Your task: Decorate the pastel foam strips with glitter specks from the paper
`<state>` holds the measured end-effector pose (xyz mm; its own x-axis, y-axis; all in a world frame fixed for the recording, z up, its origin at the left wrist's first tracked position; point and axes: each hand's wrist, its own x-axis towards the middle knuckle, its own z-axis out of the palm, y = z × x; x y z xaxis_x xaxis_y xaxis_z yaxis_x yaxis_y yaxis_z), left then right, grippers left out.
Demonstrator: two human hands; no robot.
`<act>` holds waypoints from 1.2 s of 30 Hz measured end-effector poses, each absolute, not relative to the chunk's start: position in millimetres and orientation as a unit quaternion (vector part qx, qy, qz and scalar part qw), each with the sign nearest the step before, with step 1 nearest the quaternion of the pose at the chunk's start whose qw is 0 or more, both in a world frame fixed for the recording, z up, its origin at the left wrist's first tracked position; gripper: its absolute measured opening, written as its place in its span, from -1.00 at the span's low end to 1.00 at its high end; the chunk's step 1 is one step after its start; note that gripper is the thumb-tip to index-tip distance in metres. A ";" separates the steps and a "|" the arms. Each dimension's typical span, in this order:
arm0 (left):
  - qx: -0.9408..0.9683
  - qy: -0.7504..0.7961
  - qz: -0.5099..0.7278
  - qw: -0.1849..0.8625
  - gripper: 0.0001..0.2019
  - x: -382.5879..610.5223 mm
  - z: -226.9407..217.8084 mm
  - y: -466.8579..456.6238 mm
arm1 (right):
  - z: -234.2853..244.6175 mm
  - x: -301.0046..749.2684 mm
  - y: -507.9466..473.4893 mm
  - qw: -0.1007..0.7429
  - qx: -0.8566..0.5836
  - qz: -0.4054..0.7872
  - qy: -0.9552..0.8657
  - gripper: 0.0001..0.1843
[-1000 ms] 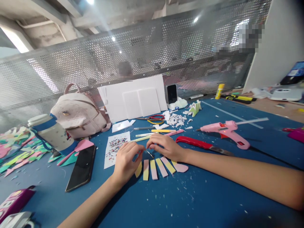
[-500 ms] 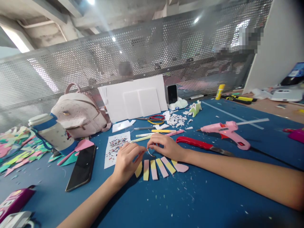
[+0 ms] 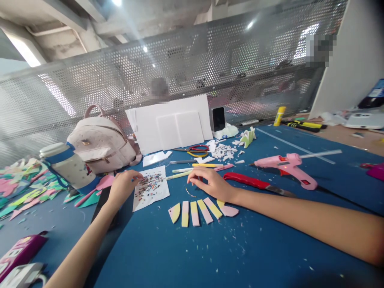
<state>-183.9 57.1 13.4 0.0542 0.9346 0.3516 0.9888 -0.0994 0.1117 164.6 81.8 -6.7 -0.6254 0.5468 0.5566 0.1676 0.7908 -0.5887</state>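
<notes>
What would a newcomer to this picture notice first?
The pink plastic glue gun lying at right would probably stand out. Next might come the fan of flat pink and yellow pieces nearer the viewer than the right hand, and the white paper sheet of multicoloured bits by the left hand.

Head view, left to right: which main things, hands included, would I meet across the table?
White-and-blue cylindrical bottle, left hand, white paper sheet strewn with tiny multicoloured bits, right hand, pink pistol-shaped glue gun.
</notes>
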 end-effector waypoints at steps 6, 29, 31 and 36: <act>-0.748 -0.642 -0.156 0.064 -0.79 -175.5 1.4 61.8 | -7.7 164.7 82.3 0.378 -0.205 0.244 -0.869 -0.81; -0.733 -0.658 -0.137 0.108 -0.79 -179.7 1.2 62.7 | -5.5 165.3 80.4 0.377 -0.203 0.244 -0.870 -0.84; -0.731 -0.658 -0.134 0.117 -0.79 -180.3 -0.6 63.6 | -5.5 165.1 80.6 0.378 -0.204 0.244 -0.870 -0.84; -0.735 -0.653 -0.131 0.122 -0.80 -181.6 -5.9 66.0 | -6.1 165.0 80.6 0.376 -0.205 0.243 -0.870 -0.84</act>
<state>-181.6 66.0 -5.9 0.1117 0.9292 0.3523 0.9932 -0.1159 -0.0091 165.0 80.6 -6.1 -0.6334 0.5396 0.5546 0.1739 0.7976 -0.5775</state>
